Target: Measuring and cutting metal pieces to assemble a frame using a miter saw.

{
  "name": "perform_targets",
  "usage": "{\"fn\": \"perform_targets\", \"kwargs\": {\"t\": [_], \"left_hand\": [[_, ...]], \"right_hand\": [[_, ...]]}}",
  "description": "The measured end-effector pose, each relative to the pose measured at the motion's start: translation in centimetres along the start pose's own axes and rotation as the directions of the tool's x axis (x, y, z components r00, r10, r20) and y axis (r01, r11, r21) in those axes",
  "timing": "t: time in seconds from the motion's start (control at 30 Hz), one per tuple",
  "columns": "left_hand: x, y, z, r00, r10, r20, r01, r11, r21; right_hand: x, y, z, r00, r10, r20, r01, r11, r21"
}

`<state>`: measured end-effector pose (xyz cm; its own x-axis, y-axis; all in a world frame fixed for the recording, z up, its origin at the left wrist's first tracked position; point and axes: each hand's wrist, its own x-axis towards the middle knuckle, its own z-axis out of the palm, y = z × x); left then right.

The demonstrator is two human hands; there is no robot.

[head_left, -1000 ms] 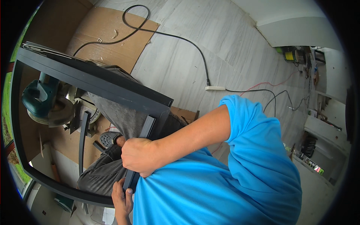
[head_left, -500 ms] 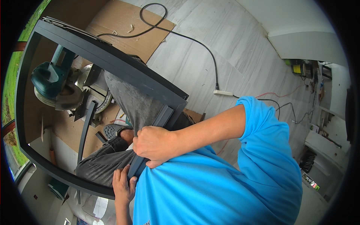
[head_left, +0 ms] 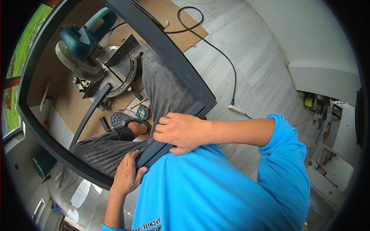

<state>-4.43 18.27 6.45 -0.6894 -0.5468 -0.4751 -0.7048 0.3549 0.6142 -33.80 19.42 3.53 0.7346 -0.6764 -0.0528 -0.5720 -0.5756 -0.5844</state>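
Note:
A large dark grey metal frame (head_left: 165, 57) rests across my lap, and my legs show through its opening. Along its near bar lies a dark grooved strip (head_left: 194, 109); its far end sits close to the right corner. My right hand (head_left: 183, 133) is closed over this near bar and strip, knuckles up, with the thumb on the side by my body. Lower left, my left hand (head_left: 127, 173) grips the same bar near the left corner, fingers over the top and thumb toward me. Both palms are hidden.
Beyond the opening stands a teal mitre saw (head_left: 83, 42) on cardboard (head_left: 63, 106). A dark bar (head_left: 90, 111) leans by it. A tape measure (head_left: 142, 112) and a yellow pencil (head_left: 138, 103) lie near my shoe. A black cable (head_left: 221, 54) runs to a white connector (head_left: 236, 109).
My right hand has loosened from a tight fist and spread more over the strip. The strip's far end now lies nearer the frame's corner. The view has shifted, showing more of the saw.

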Motion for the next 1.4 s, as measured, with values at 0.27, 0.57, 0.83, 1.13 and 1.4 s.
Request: {"fn": "perform_targets", "kwargs": {"t": [0.27,0.57,0.83,1.13,1.4], "left_hand": [[-0.3,0.1,1.0,0.999,0.036,0.012,-0.038,0.986,0.16],[-2.5,-0.4,2.7,0.841,0.343,-0.419,-0.166,0.9,0.404],[-3.2,0.4,5.5,0.686,0.314,-0.657,-0.06,0.923,0.379],[-3.6,0.0,7.2,0.667,0.354,-0.655,-0.011,0.884,0.467],[-2.4,1.8,6.9,0.699,0.337,-0.631,0.034,0.866,0.499]], "right_hand": [[-0.2,-0.2,1.5,0.998,0.003,-0.061,-0.01,0.993,-0.117],[-0.6,-1.6,0.8,0.966,-0.022,-0.259,-0.036,0.976,-0.215],[-2.7,-0.8,2.5,0.854,-0.086,-0.512,-0.05,0.968,-0.244],[-2.7,-0.4,3.5,0.797,-0.145,-0.587,-0.024,0.962,-0.27],[-3.1,-2.1,3.0,0.793,-0.076,-0.604,-0.097,0.964,-0.248]]}}
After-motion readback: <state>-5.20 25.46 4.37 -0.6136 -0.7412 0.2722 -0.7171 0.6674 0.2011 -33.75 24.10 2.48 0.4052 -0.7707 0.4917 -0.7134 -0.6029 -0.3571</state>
